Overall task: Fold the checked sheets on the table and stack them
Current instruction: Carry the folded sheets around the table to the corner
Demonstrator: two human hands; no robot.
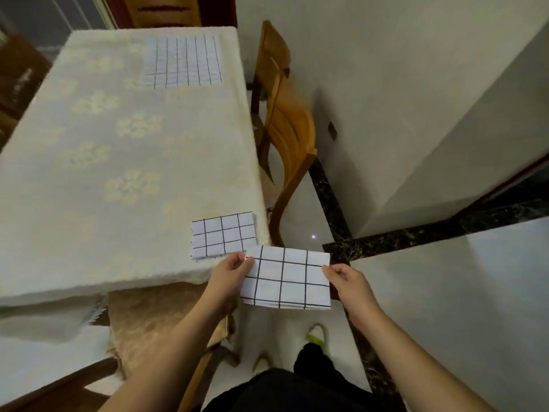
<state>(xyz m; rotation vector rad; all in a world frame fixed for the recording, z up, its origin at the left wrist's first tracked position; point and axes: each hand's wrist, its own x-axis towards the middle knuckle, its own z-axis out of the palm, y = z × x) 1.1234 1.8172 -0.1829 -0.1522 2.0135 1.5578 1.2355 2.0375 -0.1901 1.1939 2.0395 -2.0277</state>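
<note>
The table (89,173) fills the left of the view under its pale cloth, and a wooden chair (285,126) stands just beside its right edge. Far end of the table: 1 checked sheet (184,62), lying flat and looking larger than the other 2, so probably not yet fully folded. Near right corner: the folded sheet (224,234), flat, long axis running left to right. And here is the one in play, the held sheet (286,278), folded, off the table's edge and over the floor, same left-right lie. Left hand (228,272) pinches its left end, right hand (349,282) pinches its right end. The landing spot lies ahead and to the left, just beside the left hand, so I reckon that hand leads the carry onto the stack.
</note>
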